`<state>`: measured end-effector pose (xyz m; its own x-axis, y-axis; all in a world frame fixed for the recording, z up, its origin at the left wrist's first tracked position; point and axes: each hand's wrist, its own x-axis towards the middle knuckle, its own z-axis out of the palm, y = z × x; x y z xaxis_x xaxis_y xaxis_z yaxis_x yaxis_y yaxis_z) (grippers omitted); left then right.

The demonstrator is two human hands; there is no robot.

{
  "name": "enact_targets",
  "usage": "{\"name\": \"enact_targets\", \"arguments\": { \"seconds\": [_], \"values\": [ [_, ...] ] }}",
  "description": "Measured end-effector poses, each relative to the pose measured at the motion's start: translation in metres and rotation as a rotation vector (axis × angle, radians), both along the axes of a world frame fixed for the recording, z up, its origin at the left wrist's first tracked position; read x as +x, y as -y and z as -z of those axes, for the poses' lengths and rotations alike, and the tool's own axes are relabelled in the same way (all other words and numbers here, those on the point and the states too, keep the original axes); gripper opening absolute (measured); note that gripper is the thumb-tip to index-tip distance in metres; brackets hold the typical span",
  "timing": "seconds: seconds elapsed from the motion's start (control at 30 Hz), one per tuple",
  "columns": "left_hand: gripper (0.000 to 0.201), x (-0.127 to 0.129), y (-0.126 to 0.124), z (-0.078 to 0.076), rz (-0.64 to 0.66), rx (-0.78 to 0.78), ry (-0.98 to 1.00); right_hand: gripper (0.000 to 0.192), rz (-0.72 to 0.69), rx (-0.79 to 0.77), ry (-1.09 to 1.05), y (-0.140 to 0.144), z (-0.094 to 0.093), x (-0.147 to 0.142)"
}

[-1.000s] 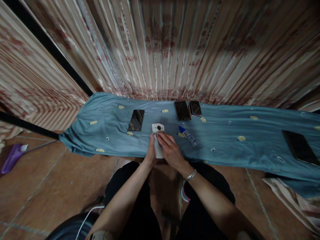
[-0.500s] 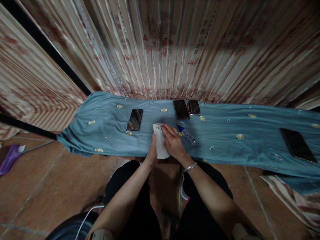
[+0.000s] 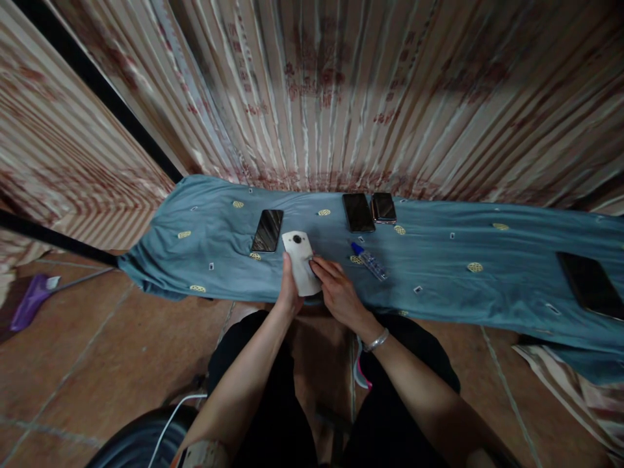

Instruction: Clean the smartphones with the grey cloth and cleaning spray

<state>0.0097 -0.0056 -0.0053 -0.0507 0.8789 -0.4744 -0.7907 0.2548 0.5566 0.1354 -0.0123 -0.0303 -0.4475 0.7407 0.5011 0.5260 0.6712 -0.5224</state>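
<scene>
My left hand (image 3: 289,286) is wrapped around the lower left side of a white phone (image 3: 301,257), whose back with a round dark camera faces up. My right hand (image 3: 338,289) presses its bunched fingertips on the right side of the phone's back. Something small and greyish shows at those fingertips, too little of it to name. To the right of the hands lies a clear bottle with a blue cap (image 3: 369,261). A dark phone (image 3: 268,231) rests on the cloth just left of the white one.
Blue patterned cloth (image 3: 453,292) covers the long narrow bench. Two dark devices, a larger phone (image 3: 359,212) and a smaller one (image 3: 383,208), lie at its back. A dark tablet-like device (image 3: 589,284) is far right. A striped curtain (image 3: 341,84) hangs behind.
The white phone has shifted slightly up and left with my left hand, and its camera is now uncovered. My right fingers have slid down from near its top to the middle of its right side.
</scene>
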Motion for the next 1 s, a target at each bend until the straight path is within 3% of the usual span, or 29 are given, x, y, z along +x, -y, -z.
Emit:
{"name": "enact_targets", "arguments": {
  "seconds": [0.17,0.37,0.73,1.0],
  "values": [
    [0.065,-0.011,-0.004,0.001,-0.007,0.022,-0.051,0.058,-0.047,-0.029,0.01,0.007,0.003,0.004],
    [0.071,-0.016,-0.005,-0.003,-0.019,0.017,-0.043,0.047,-0.048,0.014,-0.01,0.011,0.005,0.004],
    [0.07,-0.016,-0.003,0.001,-0.024,-0.044,-0.069,0.032,-0.057,0.147,0.028,0.025,-0.006,-0.011],
    [0.07,-0.012,-0.002,-0.002,-0.013,-0.061,-0.09,0.032,-0.061,0.148,0.03,0.027,-0.011,-0.021]
  ]
}}
